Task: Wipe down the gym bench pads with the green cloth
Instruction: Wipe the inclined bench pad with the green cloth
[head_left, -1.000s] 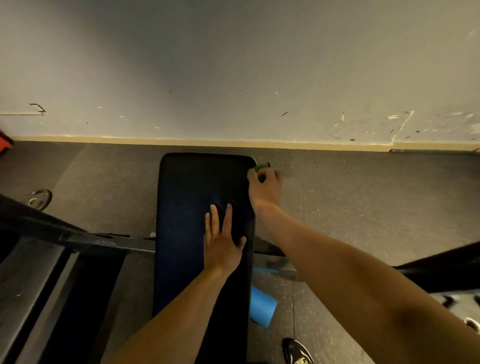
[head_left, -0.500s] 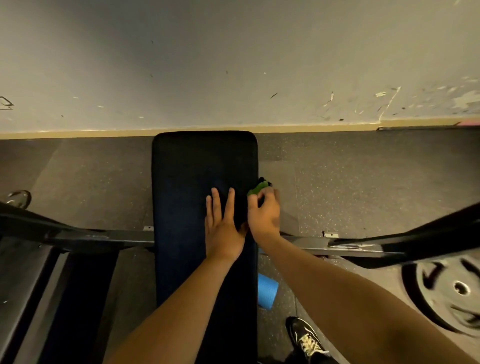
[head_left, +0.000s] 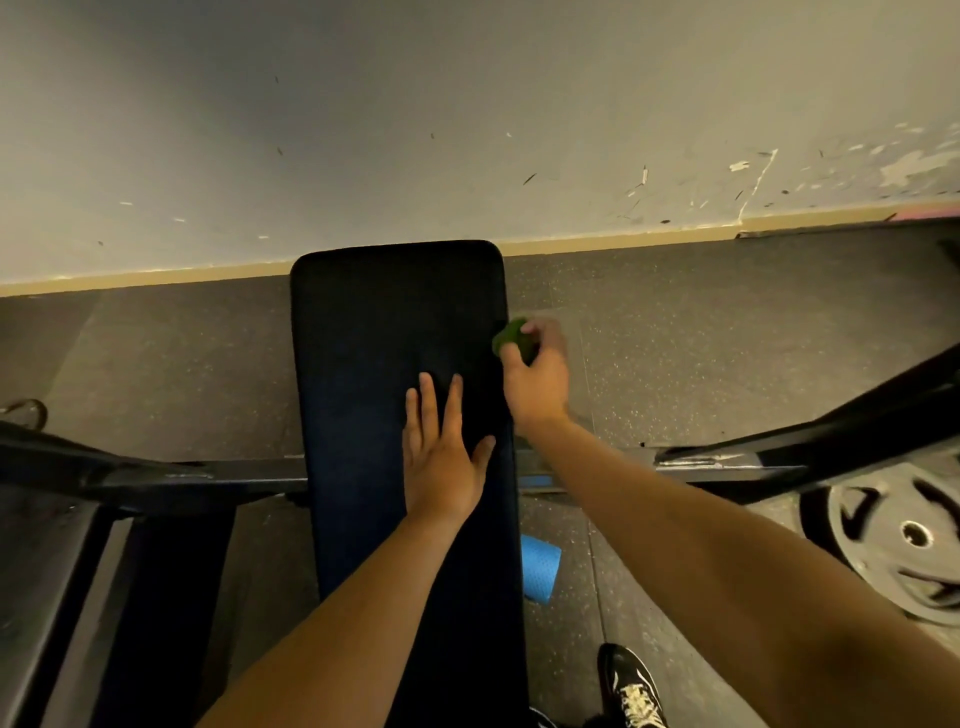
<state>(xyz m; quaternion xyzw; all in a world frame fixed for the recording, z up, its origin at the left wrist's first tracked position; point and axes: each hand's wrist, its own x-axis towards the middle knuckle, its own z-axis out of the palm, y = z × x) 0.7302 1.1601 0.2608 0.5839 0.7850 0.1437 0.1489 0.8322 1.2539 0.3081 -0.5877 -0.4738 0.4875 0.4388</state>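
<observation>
Gripping green cloth (head_left: 511, 335) | right hand (head_left: 537, 379) slid up pad (head_left: 374, 322) edge | left hand (head_left: 444, 462) unmoved

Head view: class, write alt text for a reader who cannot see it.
A right hand grips a green cloth at the right edge of a dark bench pad, while the left hand rests flat on the pad.

The location was a gym: a padded bench (head_left: 374, 332) stood on speckled rubber flooring (head_left: 727, 338), with a black steel frame (head_left: 831, 439) and a weight plate (head_left: 893, 540) alongside.
</observation>
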